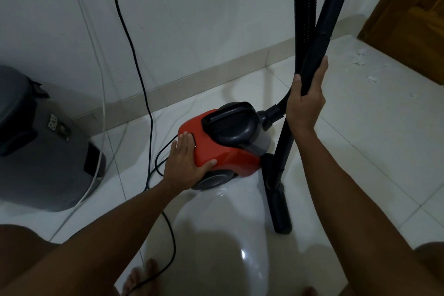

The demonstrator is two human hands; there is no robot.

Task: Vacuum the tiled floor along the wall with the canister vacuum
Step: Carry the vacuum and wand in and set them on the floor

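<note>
One red canister vacuum (223, 144), one black wand (319, 50), one ribbed hose (306, 7), two hands, left (185, 158) and right (305, 103), one grey bin (36, 142), two cables: black (134, 60), white (96, 60)

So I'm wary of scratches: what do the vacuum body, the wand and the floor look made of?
Vacuum body: glossy red moulded plastic, by its soft sheen and rounded shell. Wand, gripped by the right hand: smooth matte black tube, plastic or painted metal, unclear. Floor: pale glazed tile, with grout lines and mirror-like glare.

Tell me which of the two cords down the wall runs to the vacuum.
The thick black cord; it curls behind the red canister vacuum. The thin white cord drops beside the grey bin.
</note>
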